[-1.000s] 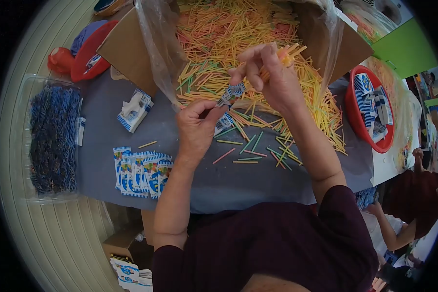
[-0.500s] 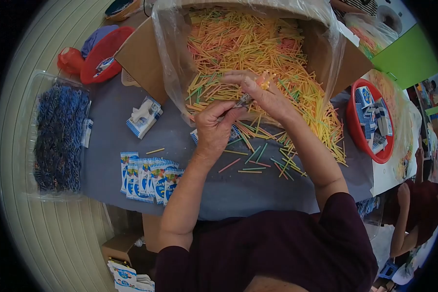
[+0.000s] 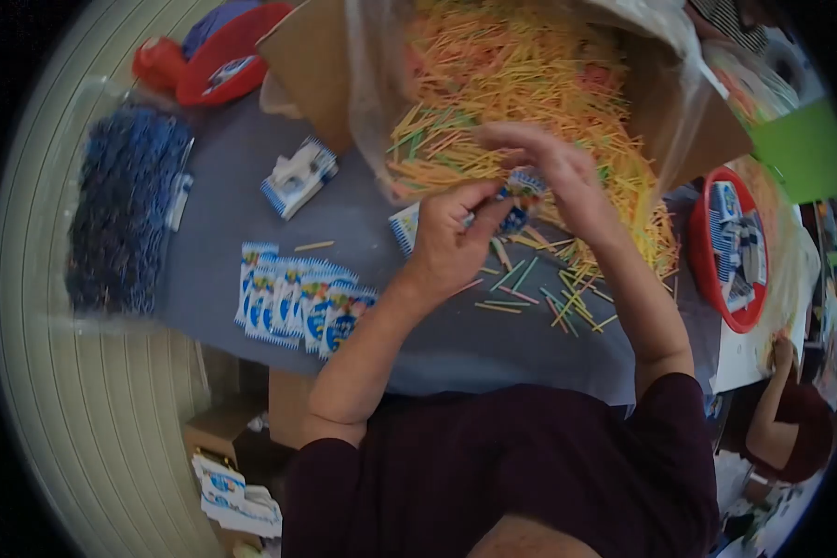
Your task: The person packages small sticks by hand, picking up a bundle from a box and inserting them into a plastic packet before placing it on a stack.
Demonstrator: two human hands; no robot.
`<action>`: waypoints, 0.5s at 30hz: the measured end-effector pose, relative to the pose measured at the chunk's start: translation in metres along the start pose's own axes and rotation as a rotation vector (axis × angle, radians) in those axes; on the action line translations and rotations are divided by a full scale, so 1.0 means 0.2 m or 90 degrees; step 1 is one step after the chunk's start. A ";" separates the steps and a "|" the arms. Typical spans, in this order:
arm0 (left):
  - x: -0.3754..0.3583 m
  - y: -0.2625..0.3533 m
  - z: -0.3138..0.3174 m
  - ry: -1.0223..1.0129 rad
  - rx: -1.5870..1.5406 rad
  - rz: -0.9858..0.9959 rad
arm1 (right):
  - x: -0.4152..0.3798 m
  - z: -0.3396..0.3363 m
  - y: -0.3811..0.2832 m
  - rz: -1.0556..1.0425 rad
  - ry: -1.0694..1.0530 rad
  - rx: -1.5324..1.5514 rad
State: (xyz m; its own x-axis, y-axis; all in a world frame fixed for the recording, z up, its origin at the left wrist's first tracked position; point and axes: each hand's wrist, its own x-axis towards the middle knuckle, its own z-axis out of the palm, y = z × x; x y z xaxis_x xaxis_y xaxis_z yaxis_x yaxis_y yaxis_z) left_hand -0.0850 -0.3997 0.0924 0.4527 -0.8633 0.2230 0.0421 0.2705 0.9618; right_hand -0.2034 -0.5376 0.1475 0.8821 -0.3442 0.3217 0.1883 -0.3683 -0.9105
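My left hand is closed, pinching a small blue-and-white packet between thumb and fingers. Just beyond it, my right hand is raised with its fingers stretched out, its palm close beside the packet. Both hands are at the front of a plastic-lined cardboard box heaped with thin coloured sticks, mostly yellow and orange. Partly behind my left hand lies another blue-striped packet. Loose sticks are scattered on the grey cloth below my hands.
Overlapping printed packets lie at the left front, beyond my left forearm. Behind them sits a striped pack. A clear tray holds dark blue strips. Red baskets stand at right and back left. Another person's arm shows at right.
The view has shifted, moving the table up and right in the picture. Orange sticks at my right fingers no longer show there; the packet in my left hand now shows more of its printed face.
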 end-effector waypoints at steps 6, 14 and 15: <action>-0.67 0.27 -0.35 0.068 0.736 -0.025 | -0.16 -0.05 0.13 0.099 0.038 0.037; -0.72 0.04 -0.64 0.274 1.192 0.033 | -0.18 -0.31 0.27 -0.078 0.153 -0.656; -0.72 0.06 -0.64 0.280 1.196 -0.002 | -0.18 -0.38 0.27 -0.022 0.170 -0.689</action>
State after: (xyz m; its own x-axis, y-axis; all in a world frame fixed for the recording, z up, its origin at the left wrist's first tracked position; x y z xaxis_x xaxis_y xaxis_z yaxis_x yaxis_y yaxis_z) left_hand -0.0360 -0.2183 0.0513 0.6255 -0.6301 0.4602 -0.6871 -0.7243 -0.0579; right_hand -0.2583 -0.6110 0.1069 0.7379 -0.4456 0.5069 -0.3789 -0.8950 -0.2353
